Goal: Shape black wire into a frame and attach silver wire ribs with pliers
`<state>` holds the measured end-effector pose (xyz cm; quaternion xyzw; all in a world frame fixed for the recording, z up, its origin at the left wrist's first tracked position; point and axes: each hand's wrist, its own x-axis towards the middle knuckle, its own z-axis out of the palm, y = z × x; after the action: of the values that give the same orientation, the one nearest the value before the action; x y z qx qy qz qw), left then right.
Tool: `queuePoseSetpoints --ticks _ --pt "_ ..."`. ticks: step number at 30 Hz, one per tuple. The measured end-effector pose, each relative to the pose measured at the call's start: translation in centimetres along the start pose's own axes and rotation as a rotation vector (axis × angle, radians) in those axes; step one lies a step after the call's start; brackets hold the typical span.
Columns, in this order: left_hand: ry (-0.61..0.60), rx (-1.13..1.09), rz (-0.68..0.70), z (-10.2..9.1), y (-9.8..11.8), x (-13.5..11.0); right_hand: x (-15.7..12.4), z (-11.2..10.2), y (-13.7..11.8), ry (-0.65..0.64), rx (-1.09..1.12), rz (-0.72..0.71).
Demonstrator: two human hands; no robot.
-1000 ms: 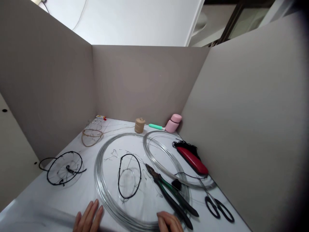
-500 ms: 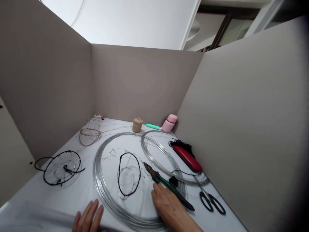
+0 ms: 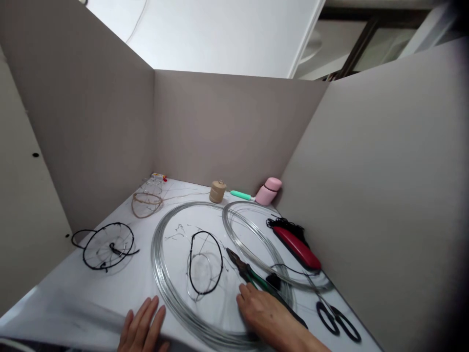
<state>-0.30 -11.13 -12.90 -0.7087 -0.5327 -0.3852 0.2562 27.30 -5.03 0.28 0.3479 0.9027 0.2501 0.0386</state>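
Observation:
A pair of pliers [image 3: 240,264] with dark jaws and green-and-black handles lies over the coiled wire. My right hand [image 3: 269,313] is closed over the nearer handle, its fingers curled and partly hidden. My left hand [image 3: 142,325] rests on the white tabletop with its fingers stretched out, holding nothing. Between the hands is a large coil of silvery wire [image 3: 158,264]. Inside it stands a small wire frame with a black-wrapped oval rim [image 3: 222,261], just left of the pliers' jaws. Short wire scraps [image 3: 179,232] lie behind the frame.
Scissors [image 3: 335,318] and a red case [image 3: 296,248] lie at the right. A black-wrapped wire piece [image 3: 110,247] sits at left. Farther back are a twine-wrapped frame [image 3: 147,204], a twine spool [image 3: 217,191], a green-handled tool [image 3: 241,195] and a pink flask [image 3: 268,191]. Partition walls surround the table.
The whole view has shifted, so the table's contents appear farther right. Both hands keep about the same places relative to the wire coil and pliers.

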Motion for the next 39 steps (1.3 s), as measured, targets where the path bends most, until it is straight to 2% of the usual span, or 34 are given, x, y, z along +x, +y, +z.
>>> queuePoseSetpoints --ticks 3,5,9,13,22,27,29,31,34,37,39 --pt "-0.025 -0.011 0.041 -0.5 -0.3 0.3 0.8 0.4 0.3 -0.027 -0.039 -0.055" --pt "-0.030 -0.009 0.088 -0.7 -0.5 0.4 0.9 0.6 0.4 -0.008 -0.060 -0.075" --pt "-0.062 0.008 0.097 -0.9 -0.9 0.4 0.4 0.4 0.8 0.035 -0.019 -0.102" --pt "-0.076 0.031 0.170 -1.0 -1.4 0.3 0.7 -0.1 1.4 -0.033 0.044 -0.065" --pt "-0.095 0.041 0.206 -1.4 -1.7 0.4 2.7 0.2 1.8 -0.105 0.166 -0.006" --pt "-0.103 0.050 0.218 -1.8 -1.6 0.7 2.5 -1.6 1.9 -0.067 0.367 0.088" --pt "-0.104 0.042 0.218 -1.9 -1.5 0.8 2.2 -2.6 1.8 0.042 0.546 0.187" --pt "-0.101 0.036 0.213 -2.0 -1.4 1.0 1.5 -3.4 1.5 0.229 0.774 0.369" --pt "-0.103 0.029 0.212 -2.1 -1.5 1.1 -0.9 -3.9 0.5 0.533 1.118 0.739" --pt "-0.106 -0.029 0.201 -2.4 -1.6 1.3 -3.9 -3.6 -0.9 0.801 1.370 1.138" --pt "-0.085 -0.130 0.132 -2.9 -1.4 1.4 -5.6 -3.5 -1.7 0.913 1.539 1.291"
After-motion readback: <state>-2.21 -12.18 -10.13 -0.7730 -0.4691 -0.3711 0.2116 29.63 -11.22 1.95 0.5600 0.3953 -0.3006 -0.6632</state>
